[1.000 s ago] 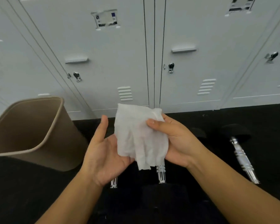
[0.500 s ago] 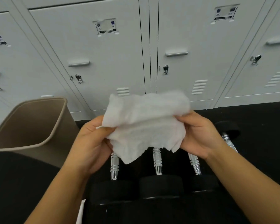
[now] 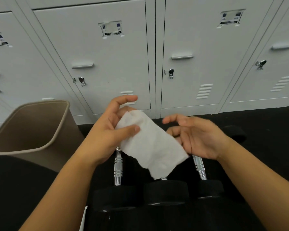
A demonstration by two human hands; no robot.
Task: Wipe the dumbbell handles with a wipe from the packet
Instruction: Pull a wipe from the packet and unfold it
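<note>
A white wipe (image 3: 150, 144), folded into a long pad, hangs in the air above the dumbbells. My left hand (image 3: 107, 134) pinches its upper end between thumb and fingers. My right hand (image 3: 197, 137) is beside its lower right edge, fingers spread and touching it lightly. Below lie three black dumbbells side by side on the dark floor, with chrome handles: the left handle (image 3: 118, 167), the right handle (image 3: 199, 167), and the middle one mostly hidden behind the wipe above its black head (image 3: 165, 190). The packet is only a white sliver (image 3: 83, 220) at the bottom edge.
A tan waste bin (image 3: 32, 130) stands open at the left, close to my left forearm. Grey lockers (image 3: 107, 67) form a wall right behind the dumbbells. Another black dumbbell head (image 3: 235, 132) lies farther right on the floor.
The wipe went from hanging loose to spread wide between both hands to folded into a narrow pad. My right hand has let go of its edge and opened.
</note>
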